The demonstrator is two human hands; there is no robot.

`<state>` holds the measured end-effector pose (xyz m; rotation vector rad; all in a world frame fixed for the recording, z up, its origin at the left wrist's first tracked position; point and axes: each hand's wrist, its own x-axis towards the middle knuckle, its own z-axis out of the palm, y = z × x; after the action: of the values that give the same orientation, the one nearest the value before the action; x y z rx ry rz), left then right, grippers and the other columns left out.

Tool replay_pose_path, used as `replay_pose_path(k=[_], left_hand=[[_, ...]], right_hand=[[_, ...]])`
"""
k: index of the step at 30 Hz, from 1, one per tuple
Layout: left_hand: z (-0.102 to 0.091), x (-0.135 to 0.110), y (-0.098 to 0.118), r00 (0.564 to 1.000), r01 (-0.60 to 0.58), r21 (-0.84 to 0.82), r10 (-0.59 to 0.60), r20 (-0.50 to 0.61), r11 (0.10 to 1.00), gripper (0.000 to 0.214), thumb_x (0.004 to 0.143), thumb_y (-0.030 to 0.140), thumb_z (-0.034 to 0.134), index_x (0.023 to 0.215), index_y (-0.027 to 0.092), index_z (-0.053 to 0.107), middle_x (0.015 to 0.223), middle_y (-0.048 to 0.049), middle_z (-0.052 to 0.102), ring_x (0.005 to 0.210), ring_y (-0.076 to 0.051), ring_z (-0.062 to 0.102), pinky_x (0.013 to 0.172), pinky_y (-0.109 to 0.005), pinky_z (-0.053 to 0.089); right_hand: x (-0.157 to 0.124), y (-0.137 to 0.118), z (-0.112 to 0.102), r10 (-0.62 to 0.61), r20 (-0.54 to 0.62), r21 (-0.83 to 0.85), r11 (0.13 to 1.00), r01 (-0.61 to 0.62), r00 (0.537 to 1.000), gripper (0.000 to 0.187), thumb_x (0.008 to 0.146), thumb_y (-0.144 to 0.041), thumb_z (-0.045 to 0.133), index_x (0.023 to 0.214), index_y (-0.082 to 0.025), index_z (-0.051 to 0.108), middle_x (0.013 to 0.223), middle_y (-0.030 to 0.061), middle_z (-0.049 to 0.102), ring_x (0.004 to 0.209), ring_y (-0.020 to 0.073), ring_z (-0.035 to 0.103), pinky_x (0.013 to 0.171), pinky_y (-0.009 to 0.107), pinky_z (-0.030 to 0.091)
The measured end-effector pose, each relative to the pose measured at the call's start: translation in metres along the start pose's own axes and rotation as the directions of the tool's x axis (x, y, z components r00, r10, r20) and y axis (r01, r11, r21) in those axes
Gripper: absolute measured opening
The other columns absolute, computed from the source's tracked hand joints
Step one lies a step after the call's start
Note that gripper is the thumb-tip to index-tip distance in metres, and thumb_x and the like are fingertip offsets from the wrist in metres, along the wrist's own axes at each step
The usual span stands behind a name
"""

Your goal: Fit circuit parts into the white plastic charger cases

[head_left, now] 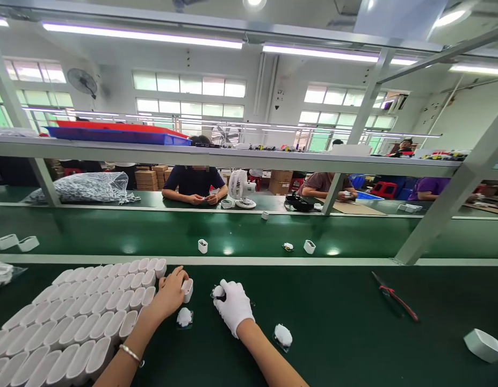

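Looks like smooth, matt plastic in the white cups (73,327) at lower left, cloth over the gloved right hand (235,307) at lower centre, shiny metal in the bracelet (130,352). Shows a glossy finish on the green belt (152,231) mid-frame.

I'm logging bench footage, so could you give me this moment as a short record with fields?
Left hand: bare, touching a white cup
Right hand: gloved, holding a small part
Cup rows: at left on the green bench
Loose parts: two, one near each arm
Pliers: red-handled, lying at right
Lone cup: far right
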<state>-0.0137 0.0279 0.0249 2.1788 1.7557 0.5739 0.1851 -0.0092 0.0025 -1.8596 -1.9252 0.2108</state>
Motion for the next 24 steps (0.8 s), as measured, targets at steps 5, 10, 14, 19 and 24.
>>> replay_pose_path(k=[5, 10, 14, 19, 24], left_hand=[[0.014, -0.001, -0.003, 1.000, -0.016, -0.183, 0.015, -0.003, 0.983, 0.067, 0.066, 0.015, 0.057, 0.131, 0.010, 0.041, 0.125, -0.0152, 0.057, 0.111, -0.024, 0.056, 0.094, -0.036, 0.042], [0.017, 0.001, -0.013, 0.998, -0.065, -0.287, 0.060, -0.026, 0.956, 0.049, 0.058, 0.017, 0.068, 0.107, 0.015, 0.062, 0.103, -0.0081, 0.067, 0.095, -0.024, 0.063, 0.087, -0.034, 0.048], [0.016, 0.002, -0.009, 0.990, -0.110, -0.298, 0.079, -0.114, 0.948, 0.039, 0.059, 0.025, 0.071, 0.096, 0.015, 0.064, 0.088, -0.0060, 0.063, 0.081, -0.025, 0.063, 0.078, -0.040, 0.052], [0.016, -0.004, 0.007, 0.957, -0.246, -0.299, 0.183, -0.223, 0.922, 0.026, 0.063, 0.013, 0.061, 0.088, 0.020, 0.062, 0.122, -0.0110, 0.052, 0.113, -0.028, 0.053, 0.094, -0.041, 0.046], [0.018, -0.016, 0.018, 0.875, -0.444, -0.284, 0.344, -0.341, 0.849, 0.024, 0.071, 0.008, 0.048, 0.090, 0.021, 0.056, 0.120, -0.0115, 0.056, 0.112, -0.024, 0.056, 0.095, -0.038, 0.047]], right_hand=[[-0.003, -0.005, -0.003, 0.009, -0.004, 0.013, 1.000, -0.009, 1.000, 0.017, 0.067, -0.022, 0.065, 0.083, -0.025, 0.061, 0.079, 0.0038, 0.063, 0.083, 0.0241, 0.056, 0.066, 0.029, 0.040], [-0.007, -0.016, -0.008, 0.031, -0.159, 0.152, 0.988, -0.007, 0.987, 0.017, 0.068, -0.022, 0.060, 0.085, -0.024, 0.064, 0.077, 0.0043, 0.064, 0.073, 0.0205, 0.058, 0.069, 0.029, 0.044], [-0.009, -0.021, -0.018, -0.177, -0.269, 0.338, 0.903, 0.264, 0.947, 0.014, 0.065, -0.016, 0.059, 0.075, -0.025, 0.063, 0.079, -0.0002, 0.069, 0.079, 0.0186, 0.061, 0.075, 0.028, 0.046], [-0.015, -0.018, -0.025, -0.406, -0.384, 0.339, 0.773, 0.536, 0.829, 0.016, 0.072, -0.022, 0.063, 0.087, -0.027, 0.066, 0.090, 0.0014, 0.070, 0.082, 0.0185, 0.063, 0.080, 0.032, 0.047], [-0.017, -0.011, -0.022, -0.508, -0.343, 0.180, 0.790, 0.586, 0.790, 0.022, 0.085, -0.035, 0.058, 0.103, -0.028, 0.067, 0.102, 0.0068, 0.069, 0.082, 0.0228, 0.061, 0.073, 0.036, 0.048]])
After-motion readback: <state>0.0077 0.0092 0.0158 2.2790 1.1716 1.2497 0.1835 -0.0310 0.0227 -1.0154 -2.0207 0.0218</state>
